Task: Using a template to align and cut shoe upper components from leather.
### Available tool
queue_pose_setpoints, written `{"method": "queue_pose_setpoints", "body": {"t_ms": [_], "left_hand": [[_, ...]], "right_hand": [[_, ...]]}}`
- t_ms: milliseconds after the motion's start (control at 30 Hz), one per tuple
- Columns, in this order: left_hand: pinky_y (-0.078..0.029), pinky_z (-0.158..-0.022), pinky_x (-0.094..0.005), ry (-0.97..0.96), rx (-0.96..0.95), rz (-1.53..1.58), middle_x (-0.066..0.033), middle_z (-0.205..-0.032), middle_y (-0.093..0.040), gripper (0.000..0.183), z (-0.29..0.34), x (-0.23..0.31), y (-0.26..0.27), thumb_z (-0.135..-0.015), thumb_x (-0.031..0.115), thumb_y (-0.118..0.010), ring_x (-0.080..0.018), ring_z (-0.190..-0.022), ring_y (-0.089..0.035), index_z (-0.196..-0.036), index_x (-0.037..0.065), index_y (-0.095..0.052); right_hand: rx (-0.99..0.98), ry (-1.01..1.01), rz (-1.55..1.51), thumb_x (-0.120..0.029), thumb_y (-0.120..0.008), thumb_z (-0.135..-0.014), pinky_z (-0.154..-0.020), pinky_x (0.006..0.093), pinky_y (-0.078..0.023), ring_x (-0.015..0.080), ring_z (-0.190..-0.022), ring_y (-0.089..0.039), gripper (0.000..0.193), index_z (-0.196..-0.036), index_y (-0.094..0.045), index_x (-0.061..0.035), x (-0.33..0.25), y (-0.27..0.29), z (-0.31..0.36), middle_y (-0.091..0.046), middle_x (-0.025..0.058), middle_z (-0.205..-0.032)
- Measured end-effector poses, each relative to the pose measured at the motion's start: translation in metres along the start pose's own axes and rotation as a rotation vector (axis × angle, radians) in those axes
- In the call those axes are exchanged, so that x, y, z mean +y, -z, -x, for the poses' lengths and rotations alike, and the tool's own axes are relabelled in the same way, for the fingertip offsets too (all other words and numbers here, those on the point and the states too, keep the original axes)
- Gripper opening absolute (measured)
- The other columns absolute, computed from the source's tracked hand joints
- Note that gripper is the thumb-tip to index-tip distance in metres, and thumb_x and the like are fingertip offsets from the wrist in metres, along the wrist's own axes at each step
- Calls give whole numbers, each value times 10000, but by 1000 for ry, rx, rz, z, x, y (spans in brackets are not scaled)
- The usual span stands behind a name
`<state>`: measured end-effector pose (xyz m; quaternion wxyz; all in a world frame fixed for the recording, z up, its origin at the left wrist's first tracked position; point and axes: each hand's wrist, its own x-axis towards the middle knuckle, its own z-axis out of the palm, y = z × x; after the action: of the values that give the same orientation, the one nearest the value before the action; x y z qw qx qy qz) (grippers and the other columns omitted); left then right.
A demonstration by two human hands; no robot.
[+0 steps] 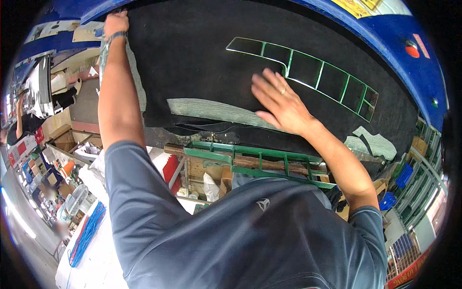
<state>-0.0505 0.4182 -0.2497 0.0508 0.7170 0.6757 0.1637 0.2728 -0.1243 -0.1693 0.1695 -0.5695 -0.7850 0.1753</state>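
Observation:
Black sheet material [187,58] covers the work surface in front of me. A green-edged metal cutting die [317,73], a long frame divided into several cells, lies on it right of the middle. My right hand [284,100] is just on the near side of that die, palm down with fingers apart, its fingertips blurred. At the far left corner my left hand [116,24] has its fingers curled at the sheet's edge; what they grip is hidden. A grey strip of material [216,111] lies along the near edge, and grey offcuts [370,144] are at the right.
A blue machine beam [385,36] with a red button [412,49] spans the far side. Another green die frame [260,163] rests along a wooden bar near my body. A fan [77,199] and blue cords [87,234] are at lower left. Another person [29,126] is farther left.

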Motion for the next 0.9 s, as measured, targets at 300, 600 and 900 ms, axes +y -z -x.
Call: {"method": "queue_pose_setpoints", "body": {"t_ms": [300, 600, 900], "left_hand": [[-559, -925, -535, -84, -251, -316, -296, -857, -755, 940, 223, -33, 99, -804, 823, -735, -453, -912, -743, -907, -111, -763], [-515, -686, -408, -26, -286, 48, -144, -687, -677, 654, 286, -60, 102, -926, 575, -801, -241, -640, -601, -790, -55, -694], [-555, -848, -464, 20, -197, -33, -215, -974, -767, 535, 311, -52, 128, -934, 490, -808, -368, -895, -726, -1067, -21, -726]], "right_hand": [[276, 273, -533, -270, -761, -949, -1154, 481, -515, 351, -1385, -591, 304, -1124, -751, -22, -25, -33, 13, -676, 169, -1368], [107, 363, -84, -485, -676, -956, -1240, 601, -338, 442, -1444, -479, 510, -1176, -741, -29, -26, -45, -46, -624, 200, -1435], [334, -215, 65, -443, -855, -792, -1222, 626, -324, 418, -1455, -451, 681, -1364, -689, -112, 55, 116, 100, -594, 161, -1469]]}}
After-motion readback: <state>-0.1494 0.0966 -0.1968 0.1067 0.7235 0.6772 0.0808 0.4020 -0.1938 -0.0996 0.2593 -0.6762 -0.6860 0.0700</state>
